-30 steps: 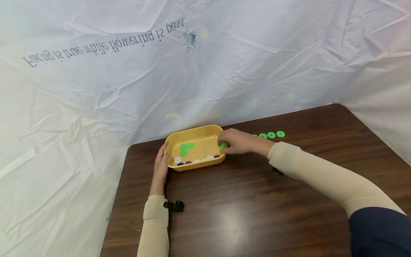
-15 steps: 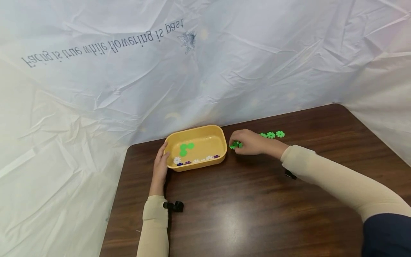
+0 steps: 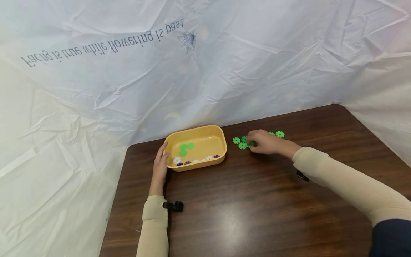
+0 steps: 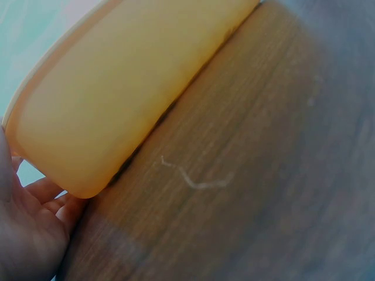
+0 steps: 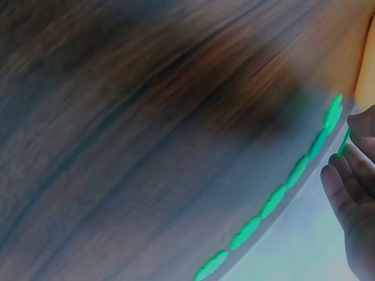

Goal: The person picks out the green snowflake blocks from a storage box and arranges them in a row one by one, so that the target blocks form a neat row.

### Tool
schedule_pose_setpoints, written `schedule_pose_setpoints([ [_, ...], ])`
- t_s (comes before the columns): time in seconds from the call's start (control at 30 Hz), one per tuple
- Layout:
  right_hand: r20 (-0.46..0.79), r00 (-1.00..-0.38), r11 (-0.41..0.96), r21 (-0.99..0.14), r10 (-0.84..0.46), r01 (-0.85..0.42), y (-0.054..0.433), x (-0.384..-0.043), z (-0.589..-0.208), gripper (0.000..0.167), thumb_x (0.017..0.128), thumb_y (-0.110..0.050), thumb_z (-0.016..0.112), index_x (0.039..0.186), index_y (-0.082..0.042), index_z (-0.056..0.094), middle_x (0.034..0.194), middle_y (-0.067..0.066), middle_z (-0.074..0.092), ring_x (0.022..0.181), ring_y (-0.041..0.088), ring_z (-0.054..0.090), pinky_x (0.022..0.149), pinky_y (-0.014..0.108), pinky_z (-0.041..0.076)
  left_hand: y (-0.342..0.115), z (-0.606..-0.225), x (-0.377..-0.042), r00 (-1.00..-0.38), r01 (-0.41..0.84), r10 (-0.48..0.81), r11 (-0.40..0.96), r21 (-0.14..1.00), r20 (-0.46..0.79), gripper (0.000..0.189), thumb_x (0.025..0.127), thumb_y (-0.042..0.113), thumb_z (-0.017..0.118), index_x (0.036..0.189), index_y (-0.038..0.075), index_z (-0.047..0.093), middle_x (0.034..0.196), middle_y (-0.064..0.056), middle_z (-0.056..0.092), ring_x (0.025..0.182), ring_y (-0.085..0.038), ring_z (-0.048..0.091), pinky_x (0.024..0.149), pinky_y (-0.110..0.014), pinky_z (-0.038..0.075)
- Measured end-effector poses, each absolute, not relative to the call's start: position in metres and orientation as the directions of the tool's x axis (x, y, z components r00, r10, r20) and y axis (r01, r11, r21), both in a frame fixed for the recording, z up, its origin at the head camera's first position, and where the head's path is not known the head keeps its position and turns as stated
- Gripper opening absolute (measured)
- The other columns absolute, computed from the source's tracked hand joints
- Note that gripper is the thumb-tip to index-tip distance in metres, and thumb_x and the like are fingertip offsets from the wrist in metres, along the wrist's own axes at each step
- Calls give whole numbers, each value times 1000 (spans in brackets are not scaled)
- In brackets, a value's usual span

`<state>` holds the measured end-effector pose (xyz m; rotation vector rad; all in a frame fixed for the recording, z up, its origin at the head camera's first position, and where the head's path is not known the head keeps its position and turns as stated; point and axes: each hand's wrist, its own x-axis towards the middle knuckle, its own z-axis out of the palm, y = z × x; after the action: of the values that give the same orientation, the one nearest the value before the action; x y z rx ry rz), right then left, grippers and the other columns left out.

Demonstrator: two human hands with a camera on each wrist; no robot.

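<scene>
My left hand (image 3: 160,168) grips the left end of a yellow plastic tray (image 3: 207,145), thumb at the rim and fingers along the outside. Inside the tray lie a few bright green snowflake discs (image 3: 183,152) at the left, with white and purple discs (image 3: 209,157) along the front wall. Right of the tray, my right hand (image 3: 265,142) is low over the table among green snowflake discs (image 3: 236,140). In the right wrist view its thumb and fingers pinch one green snowflake disc (image 5: 344,142), seen edge-on.
More green discs (image 3: 280,134) lie beyond the right hand, partly hidden by it; the right wrist view shows the discs as a line (image 5: 273,201). The brown wooden table (image 3: 257,200) meets a hanging white sheet (image 3: 244,71) at its back edge.
My right hand has left the tray's right end with green discs and moved right over the table. Several green discs now lie between it and the tray. The left hand stays put.
</scene>
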<state>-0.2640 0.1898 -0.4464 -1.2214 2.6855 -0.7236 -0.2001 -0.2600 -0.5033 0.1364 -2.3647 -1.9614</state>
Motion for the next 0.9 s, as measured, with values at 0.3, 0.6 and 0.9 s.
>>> schedule_pose_setpoints([
  [0.3,73,-705,609,-447,-706,-655,201,-273,-458,12,92,2,75,103,-1,79,109,12,68,95,27,68,80,46,58,-261,-505,-201,-994,-24,-105,183,983,-4,53,115,26,41,167,22,36,174,-1,23,160,-24,15,126,-53,18],
  [0.6,52,-681,604,-414,-731,-680,195,-273,-461,12,93,2,73,103,-2,79,104,9,68,94,26,67,80,44,58,-260,-505,-201,-993,-29,-114,183,983,-8,52,114,25,42,166,21,37,174,-2,24,160,-25,16,126,-53,17],
  [0.9,52,-681,622,-361,-731,-695,197,-276,-463,9,93,1,74,99,-4,79,102,8,69,98,30,66,84,48,57,-260,-504,-201,-993,-31,-115,174,984,-11,52,114,24,42,166,22,38,174,-1,24,160,-25,15,126,-52,17],
])
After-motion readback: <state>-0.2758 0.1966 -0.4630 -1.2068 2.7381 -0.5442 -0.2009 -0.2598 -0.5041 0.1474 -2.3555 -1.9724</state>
